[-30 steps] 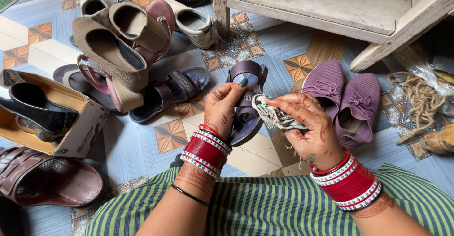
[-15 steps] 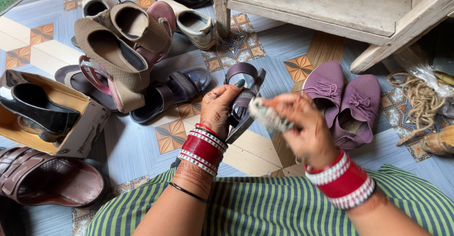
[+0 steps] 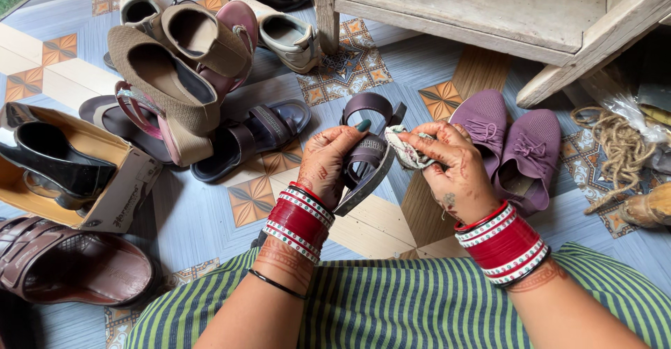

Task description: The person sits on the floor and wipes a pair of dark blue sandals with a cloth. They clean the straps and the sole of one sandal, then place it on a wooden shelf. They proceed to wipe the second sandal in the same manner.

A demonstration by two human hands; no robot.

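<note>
Footwear crowds the left of my view: a brown sandal (image 3: 73, 268) lies at the bottom left corner, and above it a black heeled shoe (image 3: 56, 164) sits in an open cardboard box (image 3: 122, 195). Further along I see a heap of tan wedge shoes (image 3: 168, 69), with a dark purple strappy sandal (image 3: 255, 136) flat on the patterned floor (image 3: 189, 216) just beside the heap. Nearer the middle, my left hand (image 3: 328, 164) is closed around a purple sandal (image 3: 370, 150), thumb laid over the top strap, holding it tilted on edge above the floor, in front of my striped lap. My right hand (image 3: 451, 171) is bunched tight on a crumpled patterned cloth (image 3: 405, 150), whose free end is pressed against the side of that sandal. Past my right hand a pair of mauve lace-up shoes (image 3: 514, 143) stands side by side on the floor, below a pale wooden shelf unit (image 3: 489, 6). At the far right a coil of rough rope (image 3: 618, 143) lies next to a clear plastic bag (image 3: 639, 108).
</note>
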